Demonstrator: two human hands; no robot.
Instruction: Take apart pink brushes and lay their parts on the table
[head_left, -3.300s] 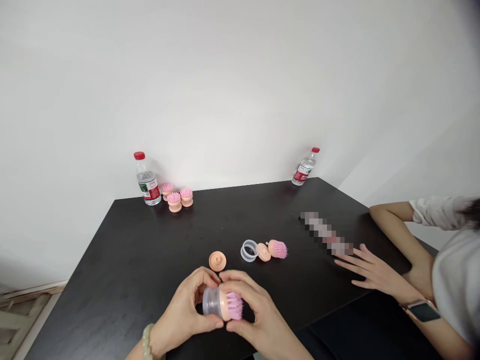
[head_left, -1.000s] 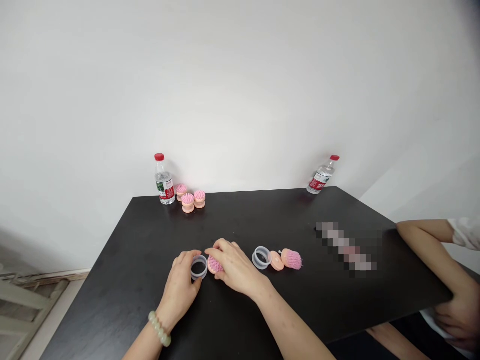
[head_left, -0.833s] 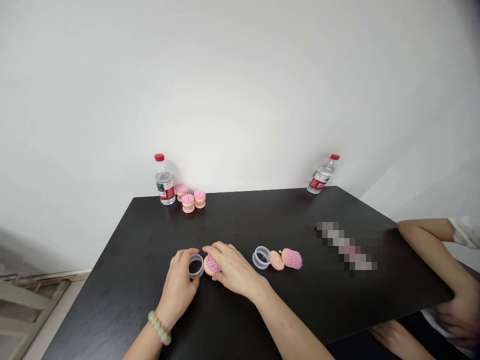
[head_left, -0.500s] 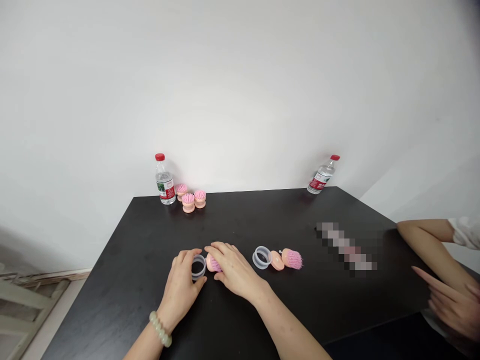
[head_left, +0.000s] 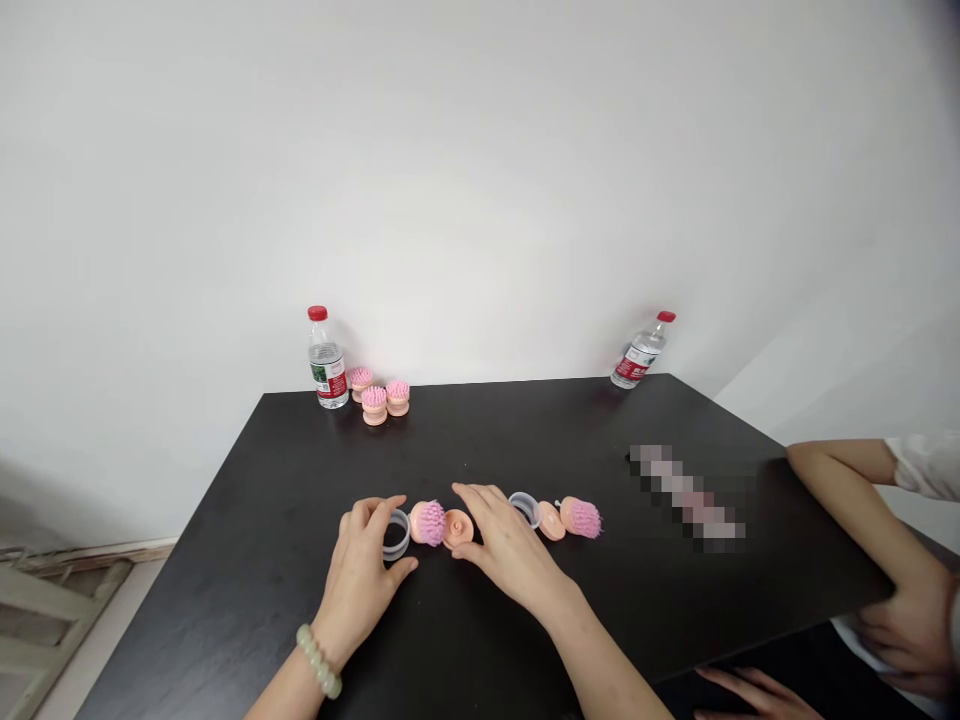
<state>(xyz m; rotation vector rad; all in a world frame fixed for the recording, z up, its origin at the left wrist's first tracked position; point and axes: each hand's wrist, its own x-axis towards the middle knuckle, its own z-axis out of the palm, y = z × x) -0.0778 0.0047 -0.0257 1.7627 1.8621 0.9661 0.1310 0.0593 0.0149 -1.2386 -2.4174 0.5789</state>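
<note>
My left hand (head_left: 361, 560), with a pale green bead bracelet on the wrist, curves around a clear plastic ring (head_left: 397, 537) on the black table. Its thumb and fingers are apart, and whether they touch the ring is hard to tell. Beside the ring lies a peach brush head with pink bristles (head_left: 427, 523), tipped on its side. Next to that is a round peach disc (head_left: 457, 530) with a small knob in its middle. My right hand (head_left: 504, 545) is open at the disc's right, thumb and fingers spread around its edge. It partly covers a second clear ring (head_left: 526, 509).
Right of my hand lie another peach disc (head_left: 552, 520) and bristled brush head (head_left: 581, 517). Several pink-bristled brushes (head_left: 375, 405) stand by a water bottle (head_left: 328, 365) at back left. Another bottle (head_left: 639, 355) leans back right. A blurred-out item (head_left: 686, 490) and a person's arm (head_left: 862, 510) are at right.
My right hand has moved right, off the brush head, uncovering it and the peach disc. My left hand stays by the ring. The other person's hand has moved lower, toward the table's front edge.
</note>
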